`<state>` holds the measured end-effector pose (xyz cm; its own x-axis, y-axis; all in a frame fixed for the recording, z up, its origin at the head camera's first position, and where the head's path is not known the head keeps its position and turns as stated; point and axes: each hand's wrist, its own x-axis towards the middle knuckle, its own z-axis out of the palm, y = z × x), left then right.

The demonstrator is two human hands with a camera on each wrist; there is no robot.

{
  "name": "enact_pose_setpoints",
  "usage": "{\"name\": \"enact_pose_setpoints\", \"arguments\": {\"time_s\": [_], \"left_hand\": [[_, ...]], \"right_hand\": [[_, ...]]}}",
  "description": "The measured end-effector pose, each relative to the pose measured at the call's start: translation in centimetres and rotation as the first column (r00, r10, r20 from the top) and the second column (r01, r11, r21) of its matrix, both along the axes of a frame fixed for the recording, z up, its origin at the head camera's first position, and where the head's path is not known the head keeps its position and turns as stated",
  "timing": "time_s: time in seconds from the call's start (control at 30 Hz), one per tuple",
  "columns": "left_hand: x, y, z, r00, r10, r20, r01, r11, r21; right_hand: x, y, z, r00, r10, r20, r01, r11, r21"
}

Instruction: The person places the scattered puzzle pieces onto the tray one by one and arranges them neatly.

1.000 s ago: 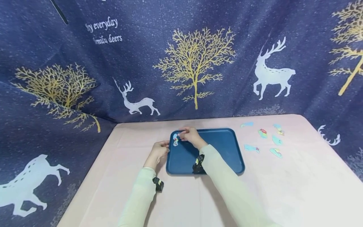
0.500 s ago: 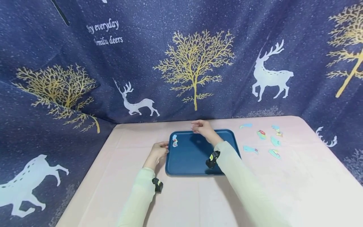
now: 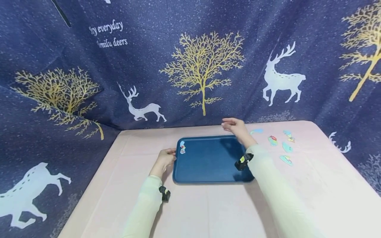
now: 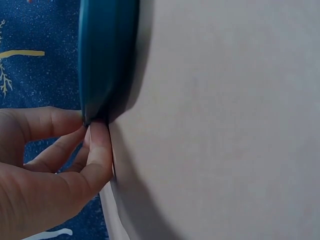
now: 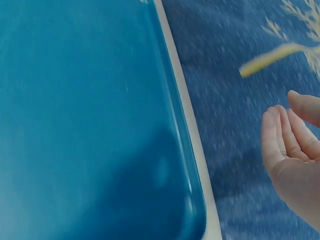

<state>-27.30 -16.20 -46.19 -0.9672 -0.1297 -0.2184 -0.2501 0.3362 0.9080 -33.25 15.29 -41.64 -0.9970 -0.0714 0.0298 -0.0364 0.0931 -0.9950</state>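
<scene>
A dark blue rectangular tray [image 3: 208, 162] lies on the table. Small flat colourful cut-out pieces [image 3: 182, 147] sit inside its far left corner. At the tray's left edge my left hand [image 3: 165, 159] pinches the rim; the left wrist view shows thumb and forefinger meeting at the tray edge [image 4: 107, 55]. My right hand [image 3: 236, 129] is in the air above the far right corner of the tray, holding nothing, its fingers loosely extended and thumb apart in the right wrist view. Right of the tray lie several light blue cut-outs, among them one with red [image 3: 272, 140].
A pink cloth [image 3: 128, 198] covers the table. Behind it hangs a navy curtain [image 3: 143, 76] printed with deer and golden trees. More cut-outs, such as a blue one [image 3: 257, 131] and a teal one [image 3: 287, 147], lie beyond my right forearm.
My right hand has left the cut-outs in the tray's far left corner and moved right along the far edge. My left hand stays at the rim. The right sleeve now hides one cut-out.
</scene>
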Motion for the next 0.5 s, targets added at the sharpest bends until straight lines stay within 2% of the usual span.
{"name": "enact_pose_setpoints", "arguments": {"time_s": [0.23,0.5], "left_hand": [[0.0,-0.1,0.0,1.0,0.0,0.017,-0.001,1.0,0.013],[0.1,-0.1,0.1,1.0,-0.008,0.012,0.008,1.0,-0.006]], "right_hand": [[0.7,4.6,-0.1,0.996,-0.084,0.025,0.083,0.995,0.05],[2.5,9.1,-0.4,0.996,-0.084,0.018,0.081,0.985,0.15]]}}
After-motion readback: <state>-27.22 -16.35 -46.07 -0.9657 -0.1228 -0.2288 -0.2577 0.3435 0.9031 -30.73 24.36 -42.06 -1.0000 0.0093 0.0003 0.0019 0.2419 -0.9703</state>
